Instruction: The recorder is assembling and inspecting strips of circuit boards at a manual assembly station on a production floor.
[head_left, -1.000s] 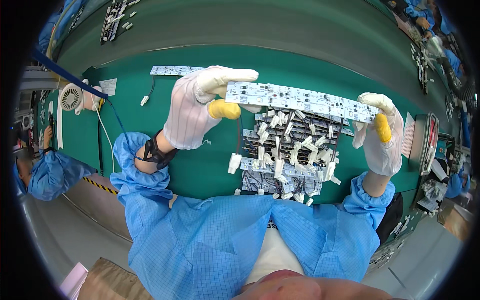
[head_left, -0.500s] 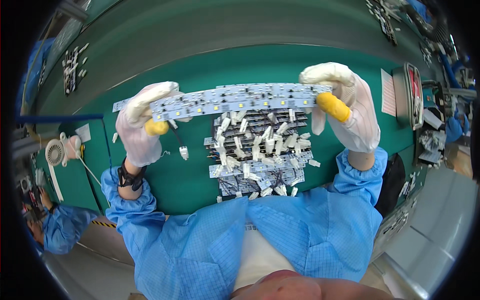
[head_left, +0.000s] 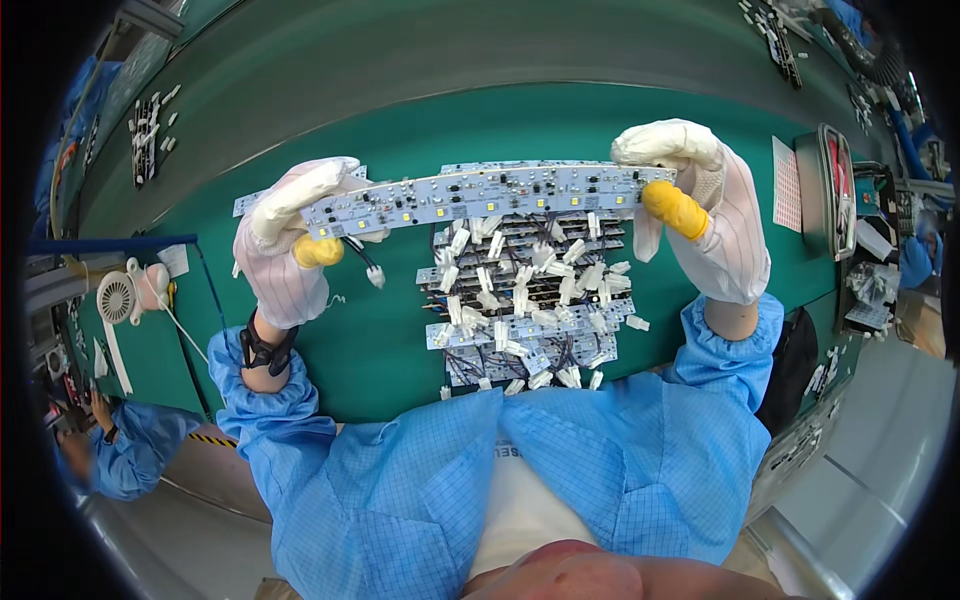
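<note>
A pale LED circuit board [head_left: 490, 194] at twelve o'clock, gripped at both ends, component face showing; yellowish LEDs [head_left: 574, 201] line its lower edge; its two-o'clock end sits higher; below its ten-o'clock end, dark wires [head_left: 356, 245] dangle a white connector [head_left: 375, 277] toward five o'clock.

Circuit-board strip [head_left: 480, 197]: shifted leftward relative to wired board stack [head_left: 530, 300] | tilt: right end now higher | left hand [head_left: 280, 245]: farther from stack

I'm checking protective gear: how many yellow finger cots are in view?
2: one yellow finger cot on the left hand, another on the right hand, each over the thumb. Others could be hidden behind the LED circuit board.
</note>
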